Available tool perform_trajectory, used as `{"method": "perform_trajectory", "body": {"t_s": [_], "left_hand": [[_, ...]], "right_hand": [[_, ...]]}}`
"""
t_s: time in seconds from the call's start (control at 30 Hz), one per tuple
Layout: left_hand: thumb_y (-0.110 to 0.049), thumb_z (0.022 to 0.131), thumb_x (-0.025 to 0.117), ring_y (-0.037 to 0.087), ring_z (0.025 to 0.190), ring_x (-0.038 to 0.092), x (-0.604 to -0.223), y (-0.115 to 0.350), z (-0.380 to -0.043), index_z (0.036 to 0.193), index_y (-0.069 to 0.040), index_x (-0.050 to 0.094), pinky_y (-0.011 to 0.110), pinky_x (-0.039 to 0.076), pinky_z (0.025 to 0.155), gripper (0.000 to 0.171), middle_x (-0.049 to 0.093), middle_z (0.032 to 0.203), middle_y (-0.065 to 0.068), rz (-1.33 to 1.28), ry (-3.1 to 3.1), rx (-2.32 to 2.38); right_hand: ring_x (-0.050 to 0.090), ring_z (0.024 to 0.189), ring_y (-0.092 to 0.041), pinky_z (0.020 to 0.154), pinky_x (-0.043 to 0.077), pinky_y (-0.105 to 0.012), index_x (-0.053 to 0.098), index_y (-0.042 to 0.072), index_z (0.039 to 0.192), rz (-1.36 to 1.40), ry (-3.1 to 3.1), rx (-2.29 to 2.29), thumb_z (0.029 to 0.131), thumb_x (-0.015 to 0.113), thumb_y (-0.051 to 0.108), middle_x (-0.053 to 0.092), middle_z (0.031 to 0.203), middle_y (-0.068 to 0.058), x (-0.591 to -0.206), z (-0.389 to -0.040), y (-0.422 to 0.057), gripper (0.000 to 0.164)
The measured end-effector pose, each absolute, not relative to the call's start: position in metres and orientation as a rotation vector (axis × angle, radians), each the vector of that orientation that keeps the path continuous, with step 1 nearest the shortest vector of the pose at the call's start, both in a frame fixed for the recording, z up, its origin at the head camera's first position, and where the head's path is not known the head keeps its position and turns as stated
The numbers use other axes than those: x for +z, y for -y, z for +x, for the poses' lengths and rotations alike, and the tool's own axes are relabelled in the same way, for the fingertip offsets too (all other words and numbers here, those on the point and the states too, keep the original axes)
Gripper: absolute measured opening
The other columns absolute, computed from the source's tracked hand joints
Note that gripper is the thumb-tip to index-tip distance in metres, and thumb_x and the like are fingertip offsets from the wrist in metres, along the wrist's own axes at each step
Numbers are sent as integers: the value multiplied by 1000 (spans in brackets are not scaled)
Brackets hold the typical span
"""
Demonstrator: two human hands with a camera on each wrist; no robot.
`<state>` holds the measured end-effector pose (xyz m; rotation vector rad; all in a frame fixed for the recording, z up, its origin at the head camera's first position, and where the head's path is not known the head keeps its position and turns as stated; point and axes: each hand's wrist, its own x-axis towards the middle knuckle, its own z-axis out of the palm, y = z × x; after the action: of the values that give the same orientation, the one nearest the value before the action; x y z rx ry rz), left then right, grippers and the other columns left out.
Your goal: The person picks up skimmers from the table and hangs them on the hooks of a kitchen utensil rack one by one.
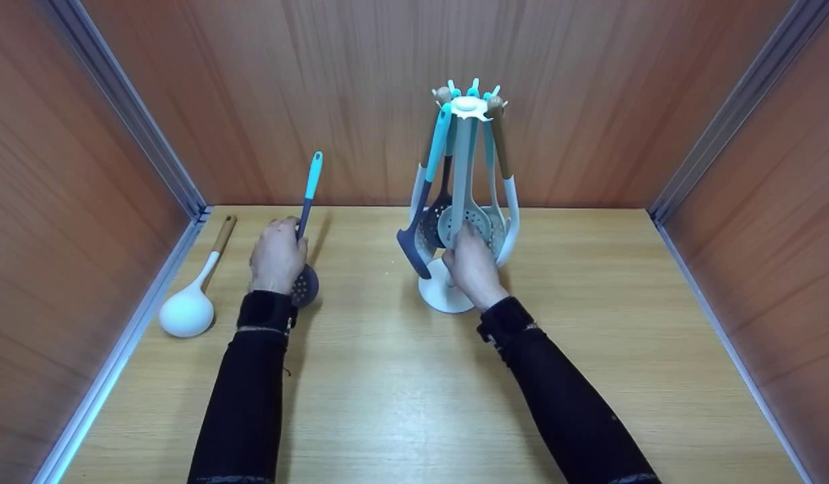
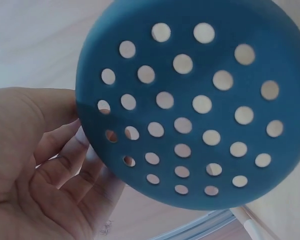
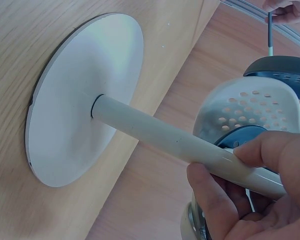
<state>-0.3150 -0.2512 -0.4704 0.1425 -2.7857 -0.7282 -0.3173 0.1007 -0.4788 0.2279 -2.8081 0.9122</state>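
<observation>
My left hand [image 1: 278,255] pinches a dark blue skimmer [image 1: 305,286] by the lower part of its handle. The skimmer's turquoise handle end points up and away, and its round head, full of holes, fills much of the left wrist view. With my right hand [image 1: 475,265] I grip the pale pole [image 3: 155,132] of a utensil stand, thumb and fingers curled round it below the hanging heads. The stand's round white base [image 3: 85,95] is on the table. Around the pole hang several utensils, among them a dark blue turner [image 1: 414,250] and a white one with a brown handle [image 1: 511,215].
A white ladle [image 1: 185,312] with a wood-coloured handle lies at the left of the table [image 1: 387,376]. Wood-grain panels [image 1: 360,101] enclose the back and both sides, with metal strips [image 1: 132,101] at the corners.
</observation>
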Motion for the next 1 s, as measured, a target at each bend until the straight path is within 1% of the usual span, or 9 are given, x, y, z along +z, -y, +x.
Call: {"method": "perform_trajectory", "body": {"t_s": [0.1,0.3,0.4,0.63,0.8,1.0], "left_hand": [[-9,114,68,58,129,76,-469,249,-314,155,6,67,73,64,106,44,75,140,34,136,2762,-748],[-7,113,69,57,125,78,-467,245,-311,152,6,69,73,64,104,41,77,136,33,98,2712,-779],[-8,113,69,55,123,78,-464,244,-310,151,5,69,72,65,102,40,77,134,32,106,2707,-794],[-10,115,69,50,116,80,-459,238,-309,150,5,70,67,67,96,39,79,128,29,106,2684,-803],[-13,115,68,46,110,80,-457,236,-307,147,4,71,64,67,91,37,79,125,26,115,2674,-815],[-14,114,66,44,102,80,-452,233,-303,142,3,73,61,67,84,33,80,120,24,97,2648,-834]], "right_hand": [[75,118,-41,104,66,-57,58,-9,148,230,2807,906,110,68,3,71,129,-26,-479,-317,-101,41],[75,110,-41,98,66,-59,61,-9,139,271,2764,885,109,67,1,72,122,-26,-481,-317,-102,32],[73,107,-40,95,66,-59,62,-9,136,275,2751,891,108,67,0,71,119,-25,-482,-317,-102,30],[75,111,-40,97,66,-57,62,-8,142,259,2767,898,109,68,1,72,124,-25,-481,-318,-101,35],[74,111,-38,98,66,-55,61,-7,146,242,2785,905,110,68,2,71,125,-24,-480,-317,-101,38],[72,111,-36,99,66,-54,61,-7,145,233,2798,912,110,67,2,71,124,-23,-479,-317,-101,36]]}}
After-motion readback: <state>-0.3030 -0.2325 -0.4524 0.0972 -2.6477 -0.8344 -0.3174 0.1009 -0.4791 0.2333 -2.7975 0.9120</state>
